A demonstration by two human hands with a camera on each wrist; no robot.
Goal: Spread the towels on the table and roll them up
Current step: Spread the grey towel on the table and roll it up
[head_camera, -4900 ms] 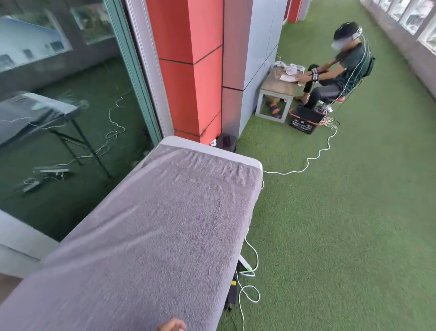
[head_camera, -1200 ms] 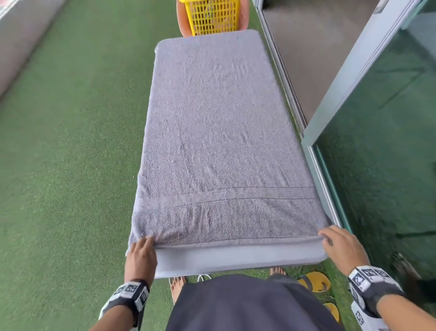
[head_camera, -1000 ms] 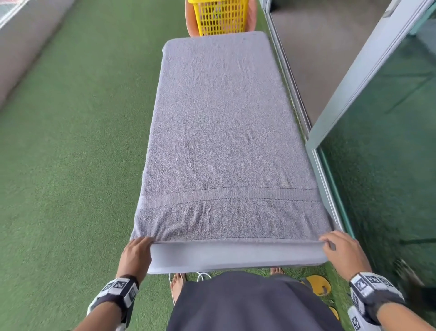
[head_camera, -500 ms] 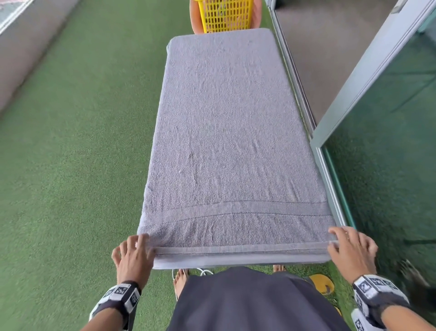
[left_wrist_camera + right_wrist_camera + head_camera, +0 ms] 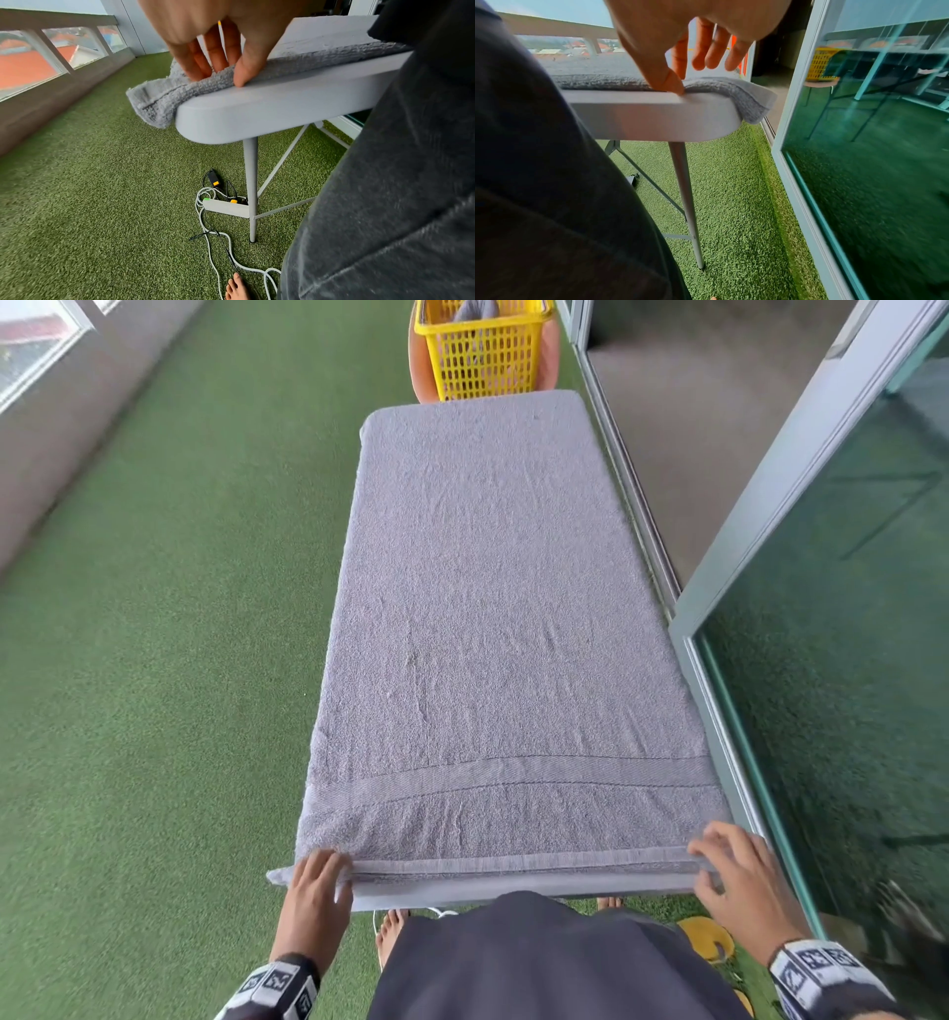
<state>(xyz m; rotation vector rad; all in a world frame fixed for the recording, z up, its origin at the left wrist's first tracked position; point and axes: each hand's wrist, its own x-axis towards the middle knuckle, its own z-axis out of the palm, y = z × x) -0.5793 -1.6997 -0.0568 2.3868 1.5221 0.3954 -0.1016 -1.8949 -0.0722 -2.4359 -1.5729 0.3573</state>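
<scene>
A grey towel point(image 5: 493, 618) lies spread flat along the whole grey table point(image 5: 513, 891). Its near hem is doubled into a narrow ridge along the table's near edge. My left hand point(image 5: 334, 865) is at the near left corner. In the left wrist view the left hand point(image 5: 221, 75) pinches that ridge of towel point(image 5: 164, 93), fingers behind and thumb in front, above the table point(image 5: 257, 113). My right hand point(image 5: 711, 860) is at the near right corner. In the right wrist view the right hand point(image 5: 680, 81) has thumb and forefinger on the towel point(image 5: 736, 91) edge, the other fingers raised, above the table point(image 5: 641, 117).
A yellow basket point(image 5: 482, 356) holding grey cloth stands on an orange stool past the table's far end. A glass panel point(image 5: 847, 660) and its frame run close along the right side. A power strip point(image 5: 226, 207) and cables lie on green turf by the table leg, near my bare feet.
Both hands have come in over the near corners. The towel's near hem has moved closer to the table's edge and now lies doubled into a thin ridge.
</scene>
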